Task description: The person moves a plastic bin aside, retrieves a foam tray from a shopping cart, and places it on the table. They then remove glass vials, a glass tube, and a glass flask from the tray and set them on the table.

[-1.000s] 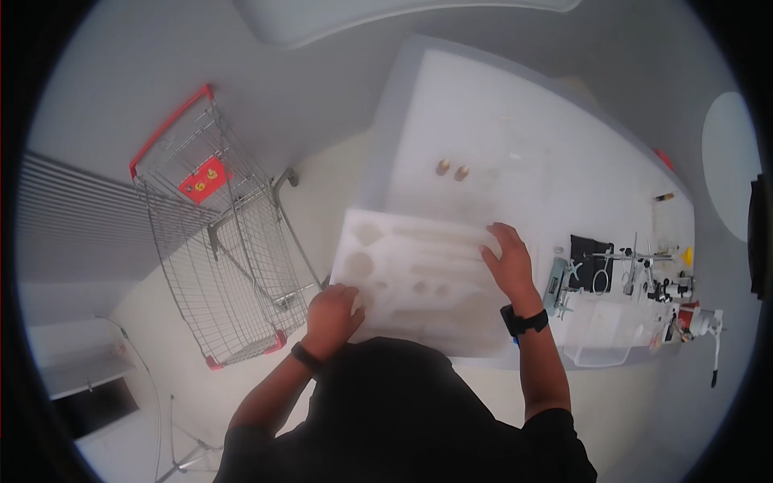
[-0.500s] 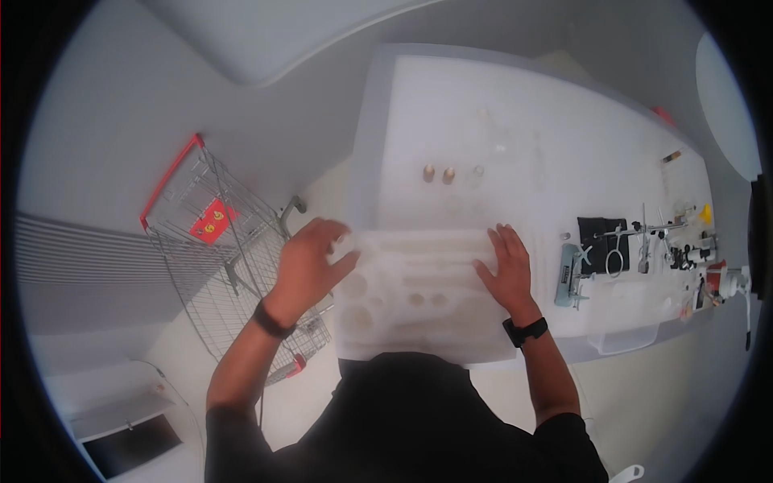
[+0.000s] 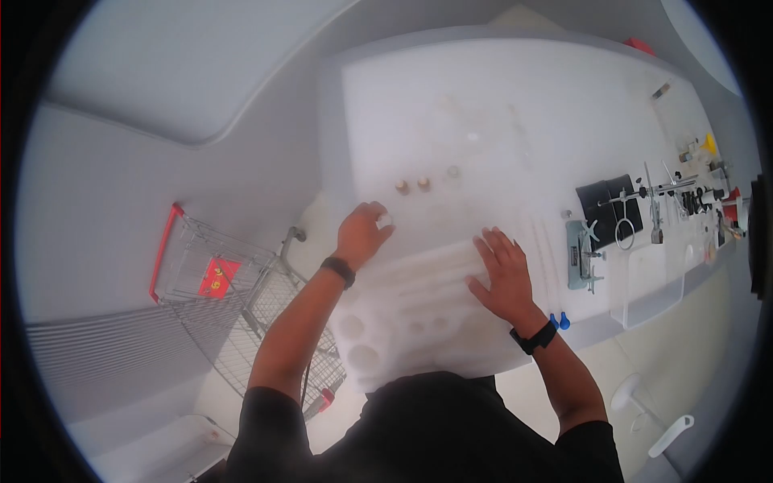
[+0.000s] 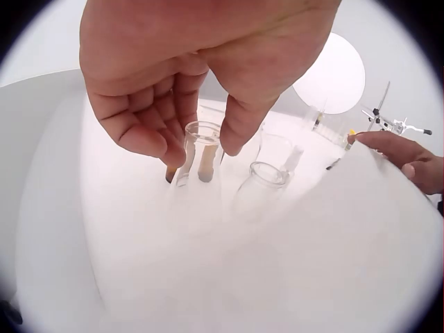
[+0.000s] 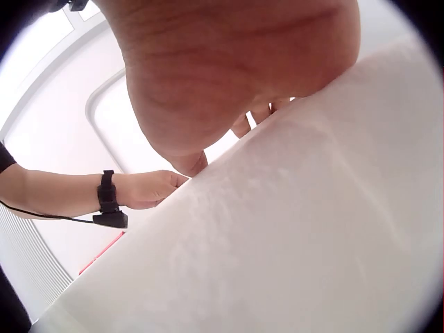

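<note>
Foam tray (image 3: 419,322) looks unfilled — right hand (image 3: 503,274) lies on it, fingers spread; left hand (image 4: 201,69) fingers pinch a glass flask (image 4: 198,161).

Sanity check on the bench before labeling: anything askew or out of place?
The white foam tray lies skewed to the table edges, its near-left corner seemingly hanging past the edge; the right hand presses flat on it. The left hand pinches a glass flask by the neck. No spill or breakage visible.
</note>
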The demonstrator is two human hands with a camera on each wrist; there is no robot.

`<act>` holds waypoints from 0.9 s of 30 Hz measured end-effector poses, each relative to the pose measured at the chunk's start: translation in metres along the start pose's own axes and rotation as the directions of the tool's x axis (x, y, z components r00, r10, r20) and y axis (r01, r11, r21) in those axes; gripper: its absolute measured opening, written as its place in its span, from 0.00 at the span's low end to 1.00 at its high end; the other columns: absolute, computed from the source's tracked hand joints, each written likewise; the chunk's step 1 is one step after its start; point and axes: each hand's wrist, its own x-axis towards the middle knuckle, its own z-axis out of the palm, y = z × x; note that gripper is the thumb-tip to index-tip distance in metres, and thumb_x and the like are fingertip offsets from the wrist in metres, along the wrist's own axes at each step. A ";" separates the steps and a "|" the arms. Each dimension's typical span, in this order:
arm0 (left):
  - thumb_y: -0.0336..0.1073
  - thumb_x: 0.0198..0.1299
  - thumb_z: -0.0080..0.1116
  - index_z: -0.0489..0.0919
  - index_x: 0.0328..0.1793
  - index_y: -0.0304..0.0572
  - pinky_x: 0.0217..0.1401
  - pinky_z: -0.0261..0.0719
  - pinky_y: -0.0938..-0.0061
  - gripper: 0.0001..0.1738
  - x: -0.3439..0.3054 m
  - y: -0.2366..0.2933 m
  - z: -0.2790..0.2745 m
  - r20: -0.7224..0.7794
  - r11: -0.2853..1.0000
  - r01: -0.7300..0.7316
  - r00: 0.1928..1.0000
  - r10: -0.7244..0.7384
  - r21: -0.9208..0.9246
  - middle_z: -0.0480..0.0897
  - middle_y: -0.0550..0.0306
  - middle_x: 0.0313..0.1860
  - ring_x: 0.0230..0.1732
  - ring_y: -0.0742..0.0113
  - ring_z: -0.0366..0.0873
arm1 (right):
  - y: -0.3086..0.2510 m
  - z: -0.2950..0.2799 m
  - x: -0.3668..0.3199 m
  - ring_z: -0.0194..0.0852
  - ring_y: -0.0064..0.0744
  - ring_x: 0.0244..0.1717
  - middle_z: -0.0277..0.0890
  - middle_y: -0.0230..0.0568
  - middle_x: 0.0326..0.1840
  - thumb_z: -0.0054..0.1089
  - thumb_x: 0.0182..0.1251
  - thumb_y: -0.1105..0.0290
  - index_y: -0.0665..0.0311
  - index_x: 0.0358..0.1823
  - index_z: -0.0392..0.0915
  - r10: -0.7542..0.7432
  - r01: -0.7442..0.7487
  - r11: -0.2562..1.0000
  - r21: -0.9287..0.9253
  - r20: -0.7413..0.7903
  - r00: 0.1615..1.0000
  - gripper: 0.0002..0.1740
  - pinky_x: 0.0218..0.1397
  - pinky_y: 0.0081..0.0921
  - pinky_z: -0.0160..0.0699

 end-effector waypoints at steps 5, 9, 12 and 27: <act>0.42 0.67 0.80 0.85 0.58 0.48 0.59 0.87 0.52 0.18 0.026 -0.006 0.015 0.058 1.000 0.011 0.998 -0.010 -0.006 0.88 0.49 0.55 0.56 0.43 0.88 | 0.001 -0.002 0.005 0.54 0.48 0.99 0.65 0.45 0.96 0.73 0.76 0.50 0.57 0.90 0.73 0.026 -0.026 1.000 0.017 0.015 1.000 0.44 0.98 0.64 0.50; 0.42 0.67 0.80 0.83 0.59 0.48 0.58 0.87 0.51 0.20 0.038 -0.009 0.017 0.111 0.999 0.028 0.994 -0.025 -0.024 0.87 0.50 0.53 0.56 0.44 0.88 | 0.001 -0.003 0.009 0.55 0.48 0.98 0.66 0.44 0.95 0.73 0.76 0.50 0.56 0.90 0.74 0.037 -0.038 0.999 0.022 0.025 0.999 0.44 0.98 0.64 0.50; 0.42 0.67 0.79 0.81 0.59 0.49 0.58 0.87 0.51 0.21 0.045 -0.011 0.021 0.114 1.000 -0.016 0.993 0.019 -0.025 0.86 0.51 0.53 0.55 0.45 0.88 | 0.003 -0.001 0.008 0.56 0.48 0.98 0.66 0.44 0.95 0.74 0.75 0.51 0.56 0.90 0.74 0.034 -0.034 0.999 0.026 0.005 0.999 0.44 0.98 0.64 0.51; 0.48 0.63 0.82 0.82 0.55 0.46 0.54 0.87 0.54 0.24 0.052 0.005 0.022 0.157 0.978 -0.099 0.985 0.070 0.183 0.88 0.52 0.47 0.51 0.47 0.89 | 0.003 -0.005 0.009 0.57 0.49 0.97 0.67 0.46 0.94 0.73 0.77 0.50 0.57 0.89 0.75 0.023 -0.023 0.999 0.027 0.000 1.000 0.43 0.97 0.63 0.52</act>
